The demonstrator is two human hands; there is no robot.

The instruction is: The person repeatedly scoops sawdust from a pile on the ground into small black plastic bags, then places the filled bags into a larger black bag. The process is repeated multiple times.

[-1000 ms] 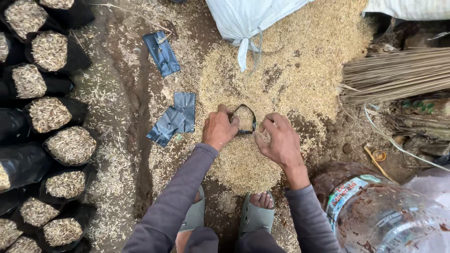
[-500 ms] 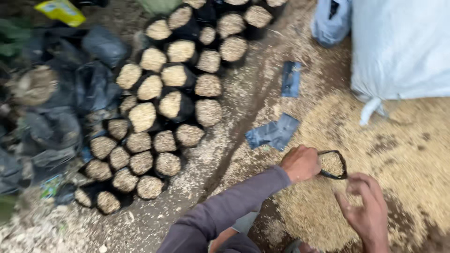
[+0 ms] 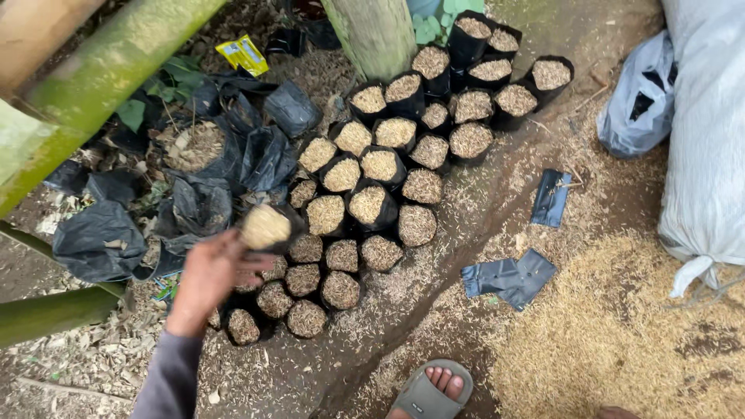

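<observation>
Since half a second ago your view has swung left and your left hand (image 3: 211, 273) has carried the filled black grow bag (image 3: 268, 226) away from the husk pile (image 3: 621, 341), out over the cluster of filled bags (image 3: 365, 202). Your right hand, which was low at the right edge then, has dropped out of the picture.

In the head view, your left hand is closed around the small black bag, fingers curled on its lower side, with the husk-filled top showing just above and to the right of your knuckles. The bag is blurred, so how tightly you grip it cannot be told. Your grey sleeve (image 3: 167, 376) runs down from the wrist to the bottom edge.

Just beside the hand on its right and below it stand the nearest filled bags, packed touching one another in rows that run up and away to the right. To the left of the hand lie crumpled empty black bags (image 3: 101, 240), and beyond them, up and left, slanting green bamboo poles (image 3: 101, 77).

Well to the right of the hand, flat empty bags (image 3: 508, 278) lie at the husk pile's near edge, with a white sack (image 3: 710, 140) further right. Your sandalled foot (image 3: 431, 392) shows below, between hand and pile.
</observation>
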